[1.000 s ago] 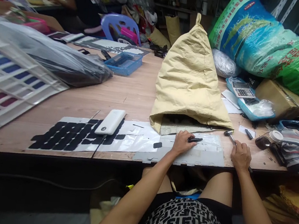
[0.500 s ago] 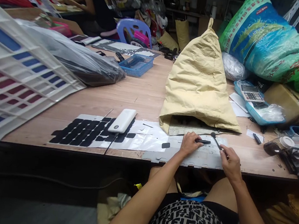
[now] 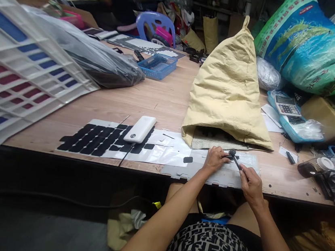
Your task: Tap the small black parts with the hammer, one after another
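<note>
My left hand [image 3: 215, 160] rests on a grey mat [image 3: 210, 175] at the table's front edge, fingers closed on a small black strip [image 3: 225, 156]. My right hand [image 3: 250, 185] grips the handle of a small metal hammer [image 3: 234, 157], whose head sits on the black strip just past my left fingertips. A single black square piece [image 3: 188, 160] lies on clear plastic left of my left hand. Directly behind both hands stands a tan paper sack [image 3: 232, 84] with its mouth open toward me.
A white power bank [image 3: 140, 129] lies on a sheet of black squares [image 3: 101, 138]. White colour-swatch trays [image 3: 17, 82] fill the left; a blue basket [image 3: 157, 65] and dark plastic bag [image 3: 101, 64] sit behind. A calculator [image 3: 286, 105], green sack [image 3: 314, 50] and jar [image 3: 315, 166] crowd the right.
My right hand picked up the hammer from the table at the right and brought it left, its head now down on the strip held by my left hand.
</note>
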A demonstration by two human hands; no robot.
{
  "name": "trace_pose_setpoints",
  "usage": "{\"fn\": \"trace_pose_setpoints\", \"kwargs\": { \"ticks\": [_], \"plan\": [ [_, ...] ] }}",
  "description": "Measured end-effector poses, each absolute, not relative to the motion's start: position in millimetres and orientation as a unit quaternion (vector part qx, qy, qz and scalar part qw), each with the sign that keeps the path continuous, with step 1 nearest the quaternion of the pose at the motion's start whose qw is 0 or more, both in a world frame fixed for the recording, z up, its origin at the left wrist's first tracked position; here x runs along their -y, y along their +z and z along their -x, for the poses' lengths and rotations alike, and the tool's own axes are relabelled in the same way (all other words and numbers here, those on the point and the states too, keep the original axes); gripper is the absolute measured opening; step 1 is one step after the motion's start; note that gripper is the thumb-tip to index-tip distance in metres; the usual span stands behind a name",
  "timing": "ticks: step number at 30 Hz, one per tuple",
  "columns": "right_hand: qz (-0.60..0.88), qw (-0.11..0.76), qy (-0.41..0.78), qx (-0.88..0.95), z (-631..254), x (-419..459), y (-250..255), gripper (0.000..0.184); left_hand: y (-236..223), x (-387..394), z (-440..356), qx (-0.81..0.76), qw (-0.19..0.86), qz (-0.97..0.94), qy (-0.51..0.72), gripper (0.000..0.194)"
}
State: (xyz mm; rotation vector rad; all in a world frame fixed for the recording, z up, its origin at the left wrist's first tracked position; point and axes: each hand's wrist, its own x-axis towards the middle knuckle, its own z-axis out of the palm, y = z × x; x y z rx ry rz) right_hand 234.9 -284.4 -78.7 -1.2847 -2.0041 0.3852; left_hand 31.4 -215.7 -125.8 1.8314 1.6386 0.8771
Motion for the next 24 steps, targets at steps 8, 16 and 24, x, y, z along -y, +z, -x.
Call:
{"fn": "trace_pose_setpoints", "kwargs": {
  "ticks": [8, 16, 24],
  "plan": [
    [0.520, 0.313, 0.116, 0.786, -240.8, 281.2, -84.4, 0.034, -125.4, 216.9, -32.8, -0.608, 0.247, -0.682, 0.323, 0.017],
    [0.531, 0.324, 0.108, 0.776, -247.3, 284.6, -87.9, 0.034, -124.4, 218.0, -32.5, -0.607, 0.236, -0.687, 0.323, 0.020],
    [0.566, 0.346, 0.071, 0.745, -272.9, 272.2, -83.4, 0.033, -123.8, 219.1, -33.2, -0.607, 0.237, -0.685, 0.326, 0.019]
  ]
}}
